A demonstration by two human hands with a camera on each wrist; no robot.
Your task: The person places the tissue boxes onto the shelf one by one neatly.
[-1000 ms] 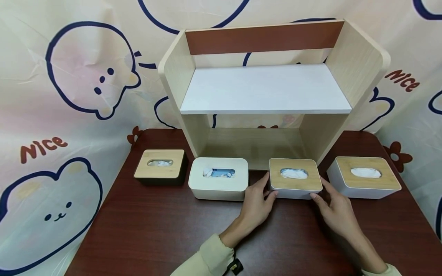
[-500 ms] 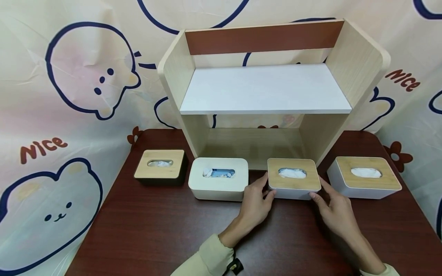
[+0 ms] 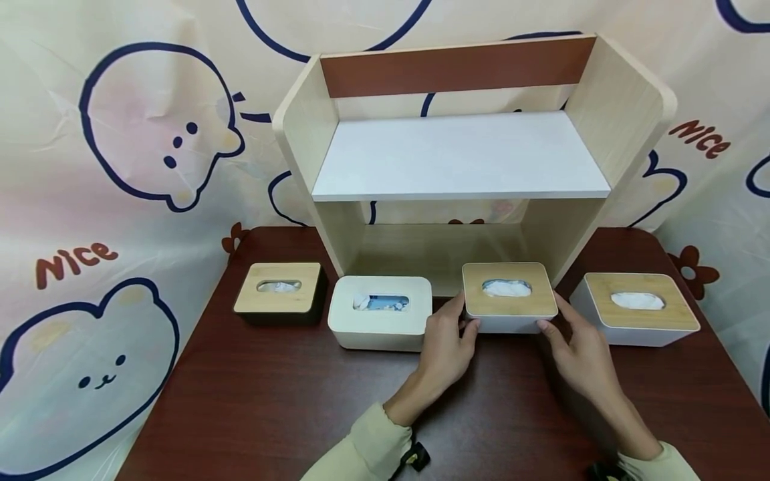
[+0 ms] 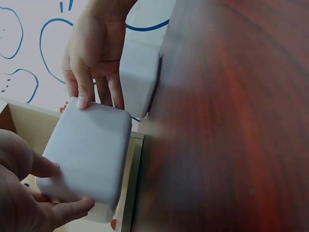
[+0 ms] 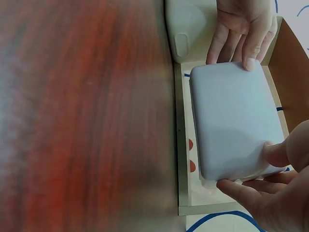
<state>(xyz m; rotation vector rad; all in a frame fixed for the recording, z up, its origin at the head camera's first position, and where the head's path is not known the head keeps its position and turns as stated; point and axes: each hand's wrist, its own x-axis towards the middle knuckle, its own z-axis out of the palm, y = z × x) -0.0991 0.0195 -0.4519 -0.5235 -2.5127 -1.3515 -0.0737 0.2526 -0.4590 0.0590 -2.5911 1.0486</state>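
My left hand (image 3: 446, 347) and right hand (image 3: 580, 354) grip a white tissue box with a wood-look lid (image 3: 508, 306) from both sides. The thumbs lie on its front face, and the other fingers reach around its ends. White tissue shows in the lid's slot. The box appears raised slightly off the table, in front of the shelf's lower opening. Both wrist views show its pale front face, in the left wrist view the tissue box (image 4: 89, 150) and in the right wrist view the same box (image 5: 236, 116). Its underside and far side are hidden in the head view.
A two-tier wooden shelf (image 3: 463, 157) stands at the back of the dark brown table (image 3: 259, 401). Left of the held box are an all-white tissue box (image 3: 380, 324) and a black one with a wooden lid (image 3: 278, 272). Another white-and-wood tissue box (image 3: 646, 321) sits right.
The gripped tissue box has shifted slightly left, then risen and moved toward the shelf with both hands. The other boxes and the shelf stay in place.
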